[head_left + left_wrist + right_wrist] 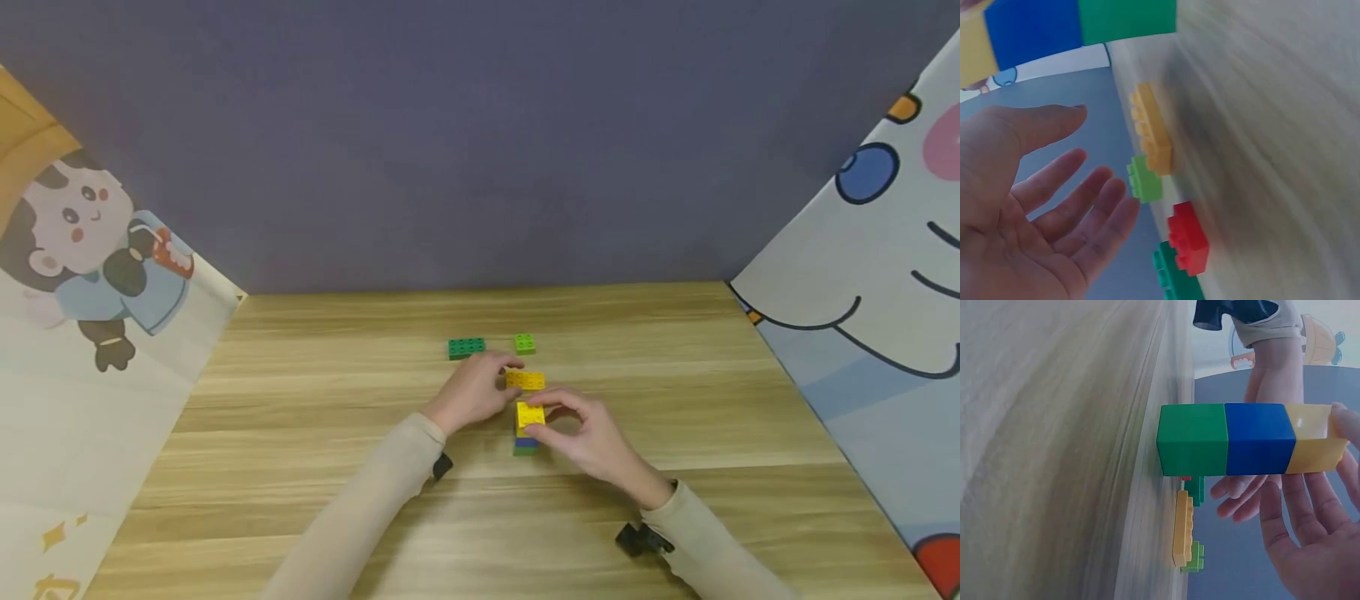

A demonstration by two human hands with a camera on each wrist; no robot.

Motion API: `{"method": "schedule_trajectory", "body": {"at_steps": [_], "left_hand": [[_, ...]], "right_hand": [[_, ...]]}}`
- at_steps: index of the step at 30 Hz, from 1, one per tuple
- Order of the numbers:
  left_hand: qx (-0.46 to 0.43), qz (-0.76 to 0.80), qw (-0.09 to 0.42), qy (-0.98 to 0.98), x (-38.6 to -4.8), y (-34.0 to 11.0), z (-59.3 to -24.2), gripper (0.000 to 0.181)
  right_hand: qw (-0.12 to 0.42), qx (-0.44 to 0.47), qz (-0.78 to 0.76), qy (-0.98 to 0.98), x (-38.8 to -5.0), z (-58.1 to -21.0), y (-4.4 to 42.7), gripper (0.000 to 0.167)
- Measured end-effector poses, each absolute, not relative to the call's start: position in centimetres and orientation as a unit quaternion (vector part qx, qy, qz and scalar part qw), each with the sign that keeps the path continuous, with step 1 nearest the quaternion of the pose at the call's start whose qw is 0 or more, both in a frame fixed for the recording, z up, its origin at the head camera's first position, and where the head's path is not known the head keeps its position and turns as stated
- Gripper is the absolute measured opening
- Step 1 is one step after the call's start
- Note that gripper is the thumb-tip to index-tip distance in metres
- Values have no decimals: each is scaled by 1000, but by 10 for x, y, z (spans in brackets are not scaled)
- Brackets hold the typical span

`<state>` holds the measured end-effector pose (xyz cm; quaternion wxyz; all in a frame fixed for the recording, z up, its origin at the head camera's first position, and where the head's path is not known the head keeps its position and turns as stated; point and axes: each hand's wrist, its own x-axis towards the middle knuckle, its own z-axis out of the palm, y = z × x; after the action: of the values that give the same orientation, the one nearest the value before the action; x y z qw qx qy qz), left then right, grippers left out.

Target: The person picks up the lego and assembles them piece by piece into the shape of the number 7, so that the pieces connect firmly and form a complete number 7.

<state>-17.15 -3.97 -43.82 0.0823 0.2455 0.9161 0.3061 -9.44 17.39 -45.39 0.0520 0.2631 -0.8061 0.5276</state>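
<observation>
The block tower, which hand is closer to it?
Right. The person's right hand pinches the yellow top block of the tower; the left hand is a little behind the tower and to its left, not touching it.

A: What's this person wearing?
B: Beige stuff, left sleeve [356, 508] and right sleeve [697, 537] match. The left hand [476, 392] is bare just past the left cuff [427, 435], right hand [592, 442] bare too.
A: And the black bits?
B: A small black gadget [442, 466] beside that left cuff, kinda rounded at one end. A chunkier black gadget [632, 540] well to the cuff's right.
</observation>
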Motion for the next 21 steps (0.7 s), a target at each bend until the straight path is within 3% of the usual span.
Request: {"method": "schedule_trajectory", "body": {"at_steps": [21], "left_hand": [[261,244,88,930,-195,-27,-458,44]], "right_hand": [[36,252,543,-800,-95,-453,172,30]]}}
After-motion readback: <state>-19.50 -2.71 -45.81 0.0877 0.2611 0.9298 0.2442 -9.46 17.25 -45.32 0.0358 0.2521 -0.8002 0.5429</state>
